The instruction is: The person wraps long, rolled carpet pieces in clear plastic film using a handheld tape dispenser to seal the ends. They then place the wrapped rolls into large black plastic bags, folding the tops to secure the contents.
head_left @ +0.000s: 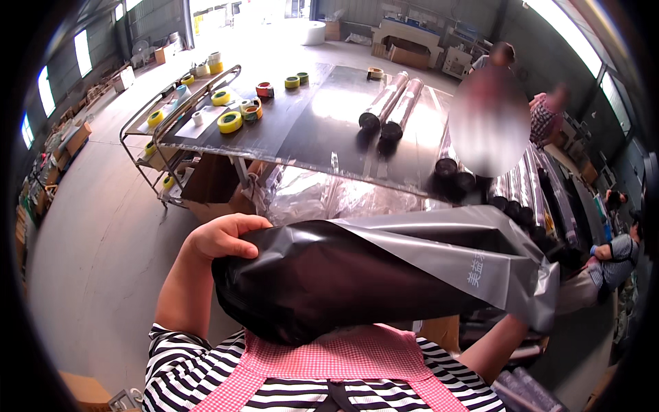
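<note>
A large piece of black-and-silver plastic film (pixel 357 275) stretches across in front of my chest. Its left part is dark, glossy and bulging; the silver side folds over toward the right and bears white print. At the left end my left hand (pixel 230 238) is closed on the film's upper edge, thumb on the near side. My right forearm reaches up to the film's right end, where the silver fold covers the hand, so its fingers are hidden. Whether anything lies inside the film cannot be seen.
Ahead stands a dark-topped table (pixel 309 137) with yellow tape rolls (pixel 230 122) and two wrapped film rolls (pixel 384 103). Clear plastic (pixel 309 196) sits beneath it. A metal rack (pixel 141 130) is at its left. More wrapped rolls (pixel 532 178) and several people (pixel 614 261) are on the right.
</note>
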A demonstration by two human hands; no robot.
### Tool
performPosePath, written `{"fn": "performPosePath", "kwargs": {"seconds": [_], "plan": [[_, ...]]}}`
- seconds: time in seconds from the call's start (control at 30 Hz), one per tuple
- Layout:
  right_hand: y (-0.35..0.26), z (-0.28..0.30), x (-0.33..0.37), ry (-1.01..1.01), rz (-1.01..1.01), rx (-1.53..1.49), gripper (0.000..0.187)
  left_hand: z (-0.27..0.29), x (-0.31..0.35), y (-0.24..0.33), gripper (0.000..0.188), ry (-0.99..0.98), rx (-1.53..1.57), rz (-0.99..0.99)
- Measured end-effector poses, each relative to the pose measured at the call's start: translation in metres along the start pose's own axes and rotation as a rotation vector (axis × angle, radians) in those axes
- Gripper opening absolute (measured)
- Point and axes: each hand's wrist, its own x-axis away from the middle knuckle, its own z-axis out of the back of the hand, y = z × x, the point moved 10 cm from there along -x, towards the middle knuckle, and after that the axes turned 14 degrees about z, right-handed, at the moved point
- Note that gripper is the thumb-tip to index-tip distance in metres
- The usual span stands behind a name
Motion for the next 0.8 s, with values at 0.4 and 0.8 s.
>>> {"fn": "performPosePath", "kwargs": {"seconds": [0.4, 0.8], "plan": [[0.361, -0.179, -0.267, 0.035, -0.286, 0.117, 0.035, 0.234, -0.093, 0.052, 0.049, 0.235, 0.197, -0.075], [0.641, -0.487, -0.639, -0.707, -0.259, -0.118, 0.030, 0.432, -0.313, 0.179, 0.049, 0.088, 0.578, -0.436]]}}
